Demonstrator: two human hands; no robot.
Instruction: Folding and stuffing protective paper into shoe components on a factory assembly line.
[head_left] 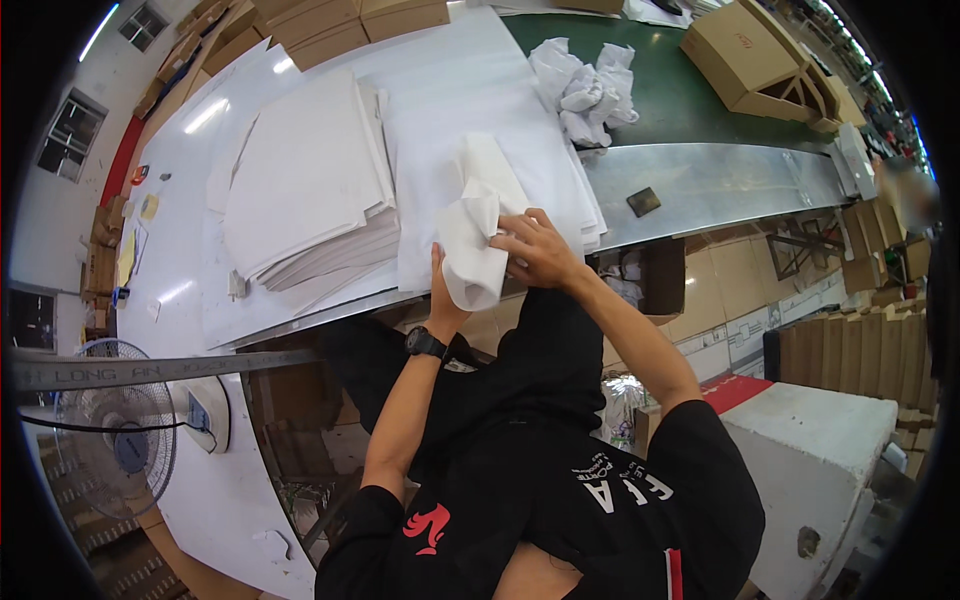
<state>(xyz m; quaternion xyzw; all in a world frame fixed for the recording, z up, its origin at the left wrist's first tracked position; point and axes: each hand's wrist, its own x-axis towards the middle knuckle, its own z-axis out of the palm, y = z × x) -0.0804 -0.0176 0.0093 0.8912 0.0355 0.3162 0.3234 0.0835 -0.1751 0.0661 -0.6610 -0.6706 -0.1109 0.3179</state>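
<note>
A folded white paper bundle is held between my two hands, over the front edge of the table. My left hand supports its lower left side, most of the fingers hidden behind the paper. From the right, my right hand grips the bundle with bent fingers pressing into a fold. Whether anything lies inside the paper, I cannot tell. The bundle's far end reaches over a pile of thin white sheets. Left of that pile stands a thick stack of white paper.
Crumpled white paper lumps lie on the green belt, near a cardboard box. A small dark block rests on the metal ledge. An open carton sits below. A fan stands at left, a white block at right.
</note>
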